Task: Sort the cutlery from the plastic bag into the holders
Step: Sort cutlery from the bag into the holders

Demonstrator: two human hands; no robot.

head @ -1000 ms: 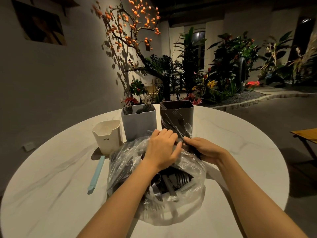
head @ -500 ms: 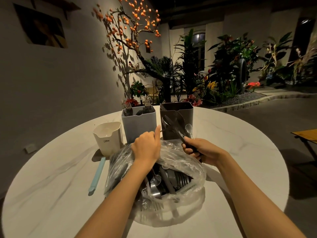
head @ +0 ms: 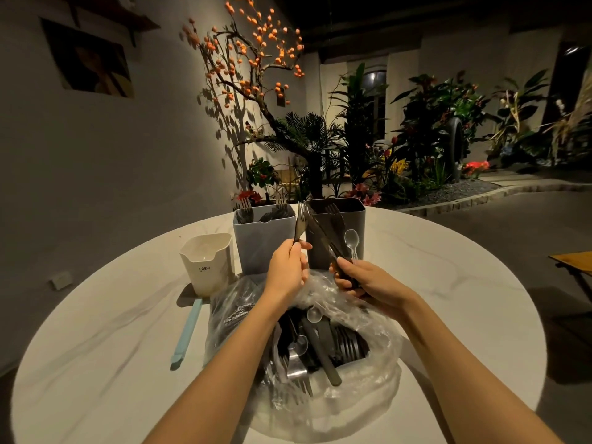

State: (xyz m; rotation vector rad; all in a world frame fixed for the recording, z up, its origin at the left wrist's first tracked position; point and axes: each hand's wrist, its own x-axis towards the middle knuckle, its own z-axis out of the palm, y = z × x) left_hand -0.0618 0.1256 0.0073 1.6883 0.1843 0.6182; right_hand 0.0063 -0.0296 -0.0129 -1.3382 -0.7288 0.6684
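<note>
Left hand pinches one dark plastic fork by the handle, tines up, just in front of the grey holder, likely its drop target since forks already stand there. Right hand grips a bunch: dark cutlery plus a clear spoon, staged for sorting. Dark holder contents unclear; white holder looks empty. Plastic bag beneath both hands, still full of mixed cutlery

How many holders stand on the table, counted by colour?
White holder: 1
Grey-blue holder: 1
Dark brown holder: 1
Total: 3
</note>
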